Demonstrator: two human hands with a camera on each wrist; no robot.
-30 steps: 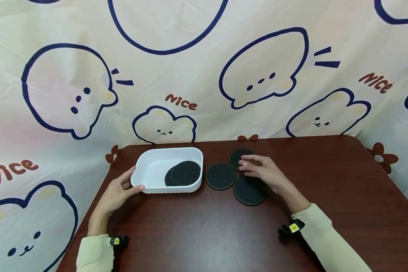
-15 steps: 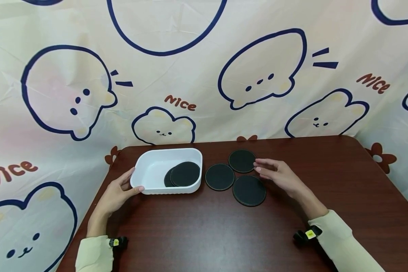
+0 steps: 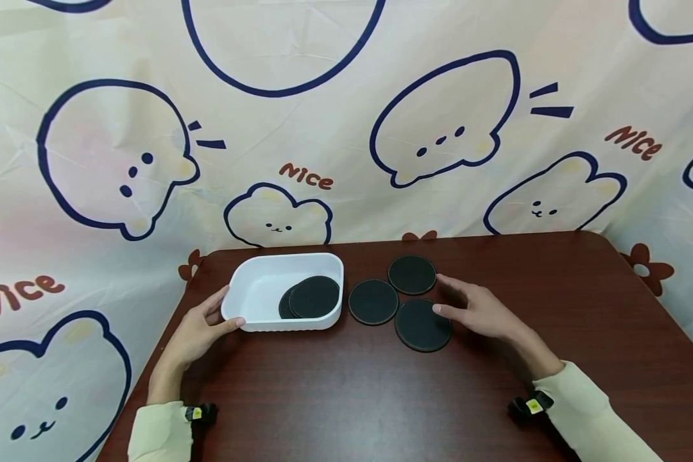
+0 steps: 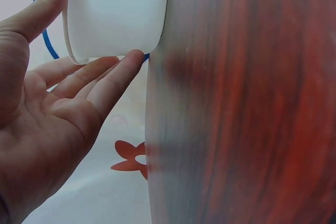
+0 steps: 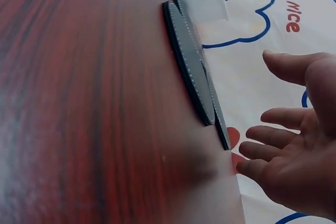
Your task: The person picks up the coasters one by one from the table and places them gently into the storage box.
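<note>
My left hand holds the left end of a white plastic tray, thumb at its front corner and fingers along its side. Inside the tray, at the right, two round black coasters overlap. Three more lie flat on the table: one beside the tray, a back coaster and a larger-looking front coaster with light stitching round the edge. The right hand hovers just right of these, fingers spread and holding nothing; its thumb overlaps the front coaster in the head view.
The dark red-brown wooden table has rounded far corners. Behind and beside it hangs a pale cloth printed with blue cartoon outlines. Each wrist wears a small black camera, such as the right wrist camera.
My right hand has drawn back to the right from above the back coaster and come lower, its thumb parting from the fingers. The left hand, tray and coasters stay in place.
</note>
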